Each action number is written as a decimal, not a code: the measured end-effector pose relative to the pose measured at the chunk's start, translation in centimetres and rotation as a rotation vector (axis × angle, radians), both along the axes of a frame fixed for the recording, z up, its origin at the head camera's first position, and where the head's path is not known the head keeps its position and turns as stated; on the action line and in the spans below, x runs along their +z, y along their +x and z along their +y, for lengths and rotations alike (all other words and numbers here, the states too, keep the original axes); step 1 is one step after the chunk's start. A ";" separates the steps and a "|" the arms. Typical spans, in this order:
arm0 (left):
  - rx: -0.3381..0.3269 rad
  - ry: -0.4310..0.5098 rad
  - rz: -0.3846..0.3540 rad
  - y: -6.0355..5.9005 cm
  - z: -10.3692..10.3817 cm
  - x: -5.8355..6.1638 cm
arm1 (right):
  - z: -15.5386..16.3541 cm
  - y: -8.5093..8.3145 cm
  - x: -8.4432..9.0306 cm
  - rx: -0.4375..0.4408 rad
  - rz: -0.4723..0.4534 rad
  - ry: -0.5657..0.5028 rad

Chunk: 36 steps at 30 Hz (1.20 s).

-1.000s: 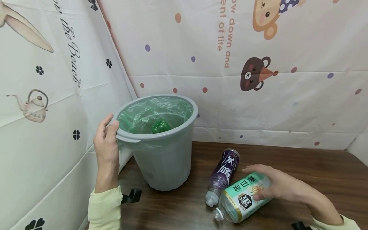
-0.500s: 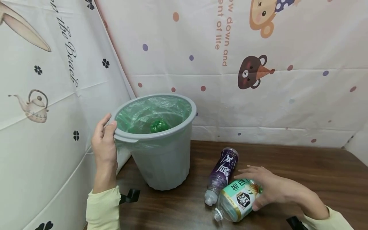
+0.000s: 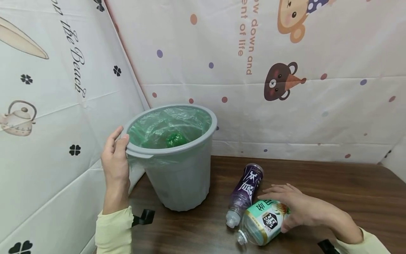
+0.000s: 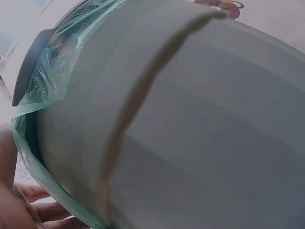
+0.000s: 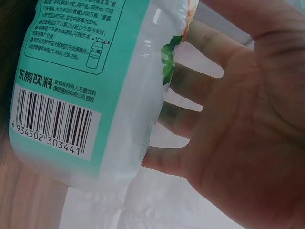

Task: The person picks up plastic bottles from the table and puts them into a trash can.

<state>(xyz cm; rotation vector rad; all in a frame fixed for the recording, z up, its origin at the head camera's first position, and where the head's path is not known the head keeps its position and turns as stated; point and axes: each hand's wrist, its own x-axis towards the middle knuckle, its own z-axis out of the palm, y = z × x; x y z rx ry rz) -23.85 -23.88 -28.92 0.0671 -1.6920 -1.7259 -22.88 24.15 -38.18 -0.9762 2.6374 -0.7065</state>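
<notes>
the fingers (image 5: 190, 102) of the right hand (image 3: 293, 208) curl round the lower body of the mint-green bottle (image 3: 263, 222), grasping it; the right wrist view shows the fingers wrapped against the clear plastic beside the barcode label. the bottle is tipped up on the worktop (image 3: 333, 190), its cap end pointing toward the near edge. just beside it, to its left, lies the purple bottle (image 3: 244, 194) on its side, cap also toward the near edge, and the two appear to touch near the necks.

the fingers (image 3: 115, 135) of the left hand (image 3: 115, 162) rest against the outside of the grey bin (image 3: 180, 180) at its rim, thumb on the rim's edge, clasping it lightly. the bin stands upright at the back left corner of the worktop, well to the left of the bottles. a green bag (image 3: 152, 127) lines it and folds out under the rim, and a small green crumpled thing (image 3: 176, 140) lies inside. printed sheets (image 3: 285, 53) hang behind and to the left.
</notes>
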 end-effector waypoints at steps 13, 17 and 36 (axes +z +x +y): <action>0.004 0.000 -0.011 0.0 0.0 -0.1 | 0.3 0.2 0.0 0.052 0.165 0.025; 0.005 0.002 -0.019 0.0 0.0 -0.1 | 0.7 0.2 0.2 0.075 0.127 -0.027; 0.005 0.005 -0.015 0.0 0.1 0.0 | 2.8 0.1 2.3 0.031 -0.158 -0.276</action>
